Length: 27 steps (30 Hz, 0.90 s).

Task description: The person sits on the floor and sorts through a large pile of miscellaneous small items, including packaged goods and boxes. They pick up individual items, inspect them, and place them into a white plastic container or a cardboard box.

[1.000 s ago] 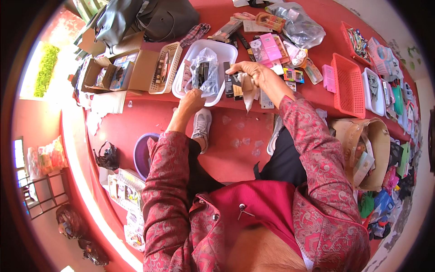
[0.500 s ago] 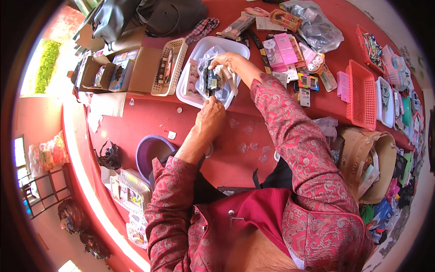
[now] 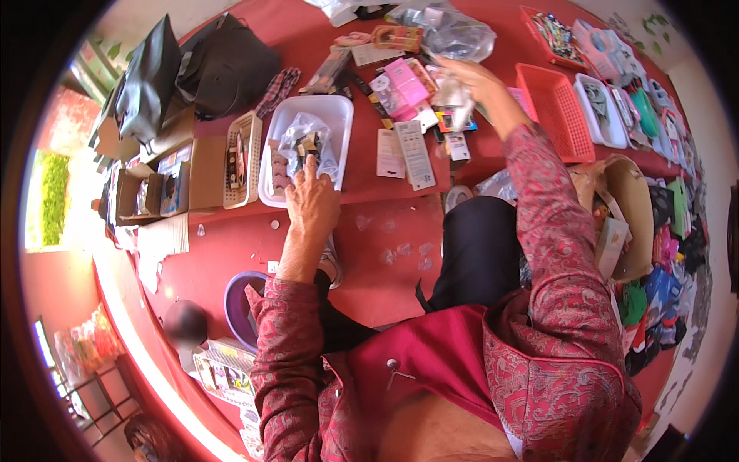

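Note:
My left hand (image 3: 312, 200) reaches over the front of a white plastic tub (image 3: 344, 142), its fingers stretched out onto small dark packs (image 3: 309, 145) in a clear plastic bag (image 3: 327, 160). Beside the bag, a pinkish-brown tray with moulded cups (image 3: 278, 165) stands along the tub's left side. Farther right, my right hand (image 3: 479, 83) is closed on a crumpled whitish cloth (image 3: 456, 104), which hangs over a spread of packages. Among these are a pink package (image 3: 406, 82) and two pale cards (image 3: 416, 154). The fingertips of my right hand are partly blurred.
Left of the tub are a cream basket (image 3: 244, 158), an open cardboard box (image 3: 208, 173) and black bags (image 3: 231, 69). A red basket (image 3: 556, 115) and a white tray (image 3: 603, 115) stand at right. Below are a purple basin (image 3: 240, 312) and a cardboard carton (image 3: 633, 223).
My right hand has moved from the tub to the right, over the packages, with the cloth. My left hand has reached farther into the tub. The view has shifted.

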### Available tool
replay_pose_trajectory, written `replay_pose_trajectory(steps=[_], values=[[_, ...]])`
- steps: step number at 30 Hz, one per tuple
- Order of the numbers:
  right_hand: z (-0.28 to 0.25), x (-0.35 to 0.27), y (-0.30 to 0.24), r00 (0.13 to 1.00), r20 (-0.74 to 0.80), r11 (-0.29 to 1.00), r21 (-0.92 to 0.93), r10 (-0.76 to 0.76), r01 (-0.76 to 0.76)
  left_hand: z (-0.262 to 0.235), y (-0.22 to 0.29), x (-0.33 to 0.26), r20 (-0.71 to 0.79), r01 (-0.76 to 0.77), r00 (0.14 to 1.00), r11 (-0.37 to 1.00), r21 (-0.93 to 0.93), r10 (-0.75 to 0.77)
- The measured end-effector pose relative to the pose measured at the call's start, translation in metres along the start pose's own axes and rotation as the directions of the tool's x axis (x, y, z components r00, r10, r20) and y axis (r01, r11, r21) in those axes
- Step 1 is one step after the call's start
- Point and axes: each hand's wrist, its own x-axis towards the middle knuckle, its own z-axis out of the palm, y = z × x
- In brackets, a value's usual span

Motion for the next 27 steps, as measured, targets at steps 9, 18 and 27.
replay_pose_trajectory(steps=[9, 18, 27], values=[[-0.199, -0.13, 0.114, 0.925, -0.38, 0.887, 0.424, -0.009, 0.182, 0.003, 0.039, -0.042, 0.304, -0.235, 0.884, 0.899, -0.37, 0.356], [-0.238, -0.157, 0.089, 0.808, -0.579, 0.948, 0.184, -0.108, 0.258, -0.019, 0.101, -0.028, 0.412, -0.391, 0.802, 0.902, -0.184, 0.432], [-0.271, -0.124, 0.119, 0.872, -0.489, 0.956, 0.257, 0.004, 0.14, 0.027, 0.104, -0.005, 0.634, -0.278, 0.702, 0.944, -0.177, 0.325]])
